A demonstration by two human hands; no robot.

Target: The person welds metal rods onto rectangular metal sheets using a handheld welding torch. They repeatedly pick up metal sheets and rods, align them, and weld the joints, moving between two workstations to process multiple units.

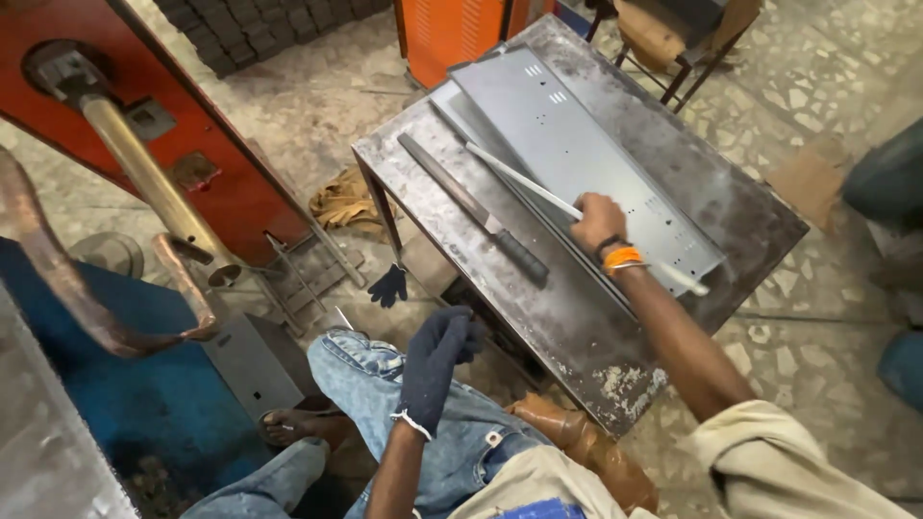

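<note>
- Two hands show, one gloved and one bare.
- Nearest, the left hand [437, 360] wears a dark glove and hangs loosely curled above the jeans-clad knee [370, 370], holding nothing, just off the near edge of the desk [586, 327].
- Farther out, the right hand [596, 223], bare with an orange wristband [623, 258], rests closed on a thin white rod [538, 192] that lies slantwise across the grey sheet-metal panels [577, 144].
- Left of that hand, a long flat file with a dark handle [481, 213] lies on the scuffed steel desk.
- Down on the floor, a spare dark glove [388, 285] lies beside the desk leg.
</note>
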